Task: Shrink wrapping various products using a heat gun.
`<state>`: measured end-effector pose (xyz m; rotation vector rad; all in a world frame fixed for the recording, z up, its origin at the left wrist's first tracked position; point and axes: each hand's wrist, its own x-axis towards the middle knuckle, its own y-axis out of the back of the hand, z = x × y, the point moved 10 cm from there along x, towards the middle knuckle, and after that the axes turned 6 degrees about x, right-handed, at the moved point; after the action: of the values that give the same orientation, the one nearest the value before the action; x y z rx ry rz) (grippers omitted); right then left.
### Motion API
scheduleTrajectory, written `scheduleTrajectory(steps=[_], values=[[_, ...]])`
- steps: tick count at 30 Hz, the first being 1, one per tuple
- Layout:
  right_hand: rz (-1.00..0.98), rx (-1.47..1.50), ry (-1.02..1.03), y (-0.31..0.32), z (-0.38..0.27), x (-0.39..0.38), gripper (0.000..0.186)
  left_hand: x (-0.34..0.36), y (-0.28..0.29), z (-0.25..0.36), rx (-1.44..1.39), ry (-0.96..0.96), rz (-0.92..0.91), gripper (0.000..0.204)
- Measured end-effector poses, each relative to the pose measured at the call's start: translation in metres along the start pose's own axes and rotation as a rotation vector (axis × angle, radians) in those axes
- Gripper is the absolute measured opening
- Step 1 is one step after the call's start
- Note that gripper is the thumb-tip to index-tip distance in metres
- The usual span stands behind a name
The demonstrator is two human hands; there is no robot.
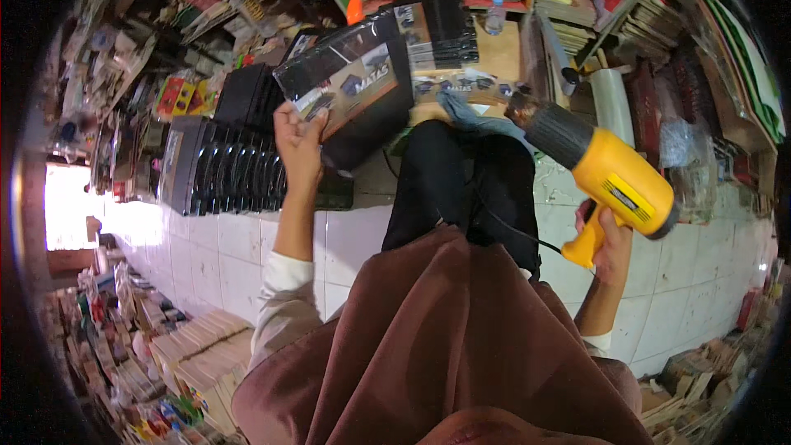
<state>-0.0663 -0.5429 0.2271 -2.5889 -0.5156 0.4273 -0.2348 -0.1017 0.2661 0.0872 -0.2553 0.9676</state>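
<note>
My left hand (298, 147) grips the lower left edge of a flat black box (367, 128) with a printed sleeve and clear glossy film over it. It is held tilted, above and to the left of my knees. In my right hand (611, 249) is the handle of a yellow heat gun (628, 181). Its dark nozzle points up and left toward the low wooden table, apart from the box. Similar black boxes (432, 33) are piled on the table behind the held one. A printed sleeve strip (461, 87) lies nearer me, beside a blue-grey cloth (478, 119).
A row of glossy black boxes (235, 165) is stacked at the left. On the table's far side stands a small clear bottle (495, 18). Crowded shelves (568, 37) surround the workspace. A black cord (519, 236) crosses my lap toward the heat gun.
</note>
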Motion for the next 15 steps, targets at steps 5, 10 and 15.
scheduleTrajectory(steps=[5,10,15], values=[[-0.223,-0.368,-0.114,-0.013,0.015,-0.025,0.041,-0.066,0.004,-0.179,-0.43,0.732,0.203,0.022],[0.006,-0.657,-0.348,0.008,0.05,-0.029,0.028,-0.128,-0.023,-0.217,-0.539,0.838,0.214,0.024],[0.028,-0.641,-0.41,0.013,0.065,-0.039,0.025,-0.142,-0.034,-0.208,-0.718,0.952,0.313,0.028]])
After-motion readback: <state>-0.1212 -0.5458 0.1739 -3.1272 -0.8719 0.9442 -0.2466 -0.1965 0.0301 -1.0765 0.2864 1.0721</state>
